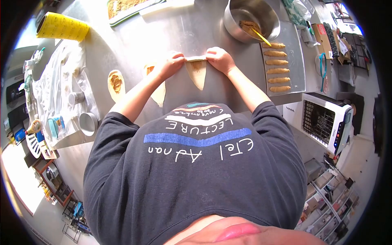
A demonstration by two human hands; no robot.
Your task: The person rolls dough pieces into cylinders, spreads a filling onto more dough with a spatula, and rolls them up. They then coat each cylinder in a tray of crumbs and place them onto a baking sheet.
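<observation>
A long tapering piece of dough [197,75] lies on the steel table, its point toward me and a little brown filling on it. Its far, wide edge is folded over into a narrow roll [196,59]. My left hand [174,64] pinches the left end of that roll, and my right hand [220,60] pinches the right end. To the left lie two more dough pieces: one with brown filling [116,83], and another [158,93] partly covered by my left forearm.
At right, a tray [297,61] bears several filled rolls [279,70]. Behind it stands a steel pot [233,29] with brown filling and a yellow-handled utensil [261,36]. Plastic sheeting [61,77], a metal ring [87,122] and a yellow roll [63,26] are on the left.
</observation>
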